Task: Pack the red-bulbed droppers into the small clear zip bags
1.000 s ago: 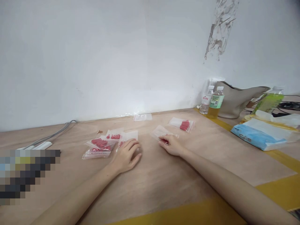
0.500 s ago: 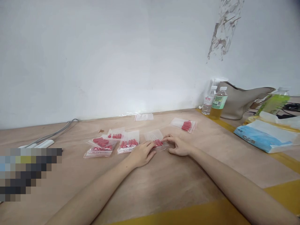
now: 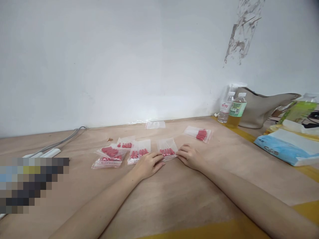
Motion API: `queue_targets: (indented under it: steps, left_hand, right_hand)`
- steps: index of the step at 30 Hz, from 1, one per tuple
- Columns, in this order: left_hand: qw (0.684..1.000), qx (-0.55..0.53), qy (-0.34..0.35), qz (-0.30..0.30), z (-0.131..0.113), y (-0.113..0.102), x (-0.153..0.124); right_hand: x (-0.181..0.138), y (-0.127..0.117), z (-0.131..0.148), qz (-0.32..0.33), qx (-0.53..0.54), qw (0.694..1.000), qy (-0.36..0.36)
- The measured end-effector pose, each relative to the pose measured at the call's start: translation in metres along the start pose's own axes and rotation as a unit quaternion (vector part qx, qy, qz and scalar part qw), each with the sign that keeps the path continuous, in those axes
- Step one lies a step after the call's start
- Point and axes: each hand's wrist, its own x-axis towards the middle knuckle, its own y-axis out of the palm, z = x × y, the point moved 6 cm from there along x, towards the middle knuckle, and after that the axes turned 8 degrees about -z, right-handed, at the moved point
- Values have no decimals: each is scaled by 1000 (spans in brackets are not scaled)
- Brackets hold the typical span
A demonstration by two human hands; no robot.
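Note:
A clear zip bag (image 3: 166,146) holding several red-ended sticks lies flat on the table between my two hands. At its near left corner, my left hand (image 3: 148,164) has thumb and fingers closed on the edge. My right hand (image 3: 189,156) grips the near right corner with bent fingers. The red ends point toward me, just above the bag's near edge. Left of my left hand sits another filled zip bag (image 3: 140,149), its near right part behind my fingers. Beyond my right hand lies a separate bag of red-ended sticks (image 3: 199,133).
Overlapping filled bags (image 3: 108,159) lie at left. An empty-looking bag (image 3: 156,124) rests by the wall. At right stand a water bottle (image 3: 225,108), a tea bottle (image 3: 236,111), a grey-brown container (image 3: 256,109) and a blue tissue pack (image 3: 276,149). A grey cable (image 3: 64,141) runs at left.
My right hand's fingers have come down and closed on the bag's near right corner. My left hand stays at the left corner. The whole view has shifted slightly.

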Motion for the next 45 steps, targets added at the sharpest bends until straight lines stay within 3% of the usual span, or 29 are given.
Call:
queue_targets:
  steps: [8,18,25,36,45]
  left_hand:
    - [994,77,53,-58,2,3,-2]
    - [985,112,118,-61,-4,2,-1]
    - [982,115,136,-62,-7,0,1]
    - [985,115,115,-65,-6,4,4]
    - [982,123,133,-56,-5,5,4]
  right_hand:
    - [-2,0,-11,1,29,996,86]
    - [-4,-13,-6,24,-86,996,-29]
    - [-1,-14,-4,27,-97,994,-39]
    - [26,16,45,-15,-102,991,-83]
    - [28,22,52,-13,-162,975,-152]
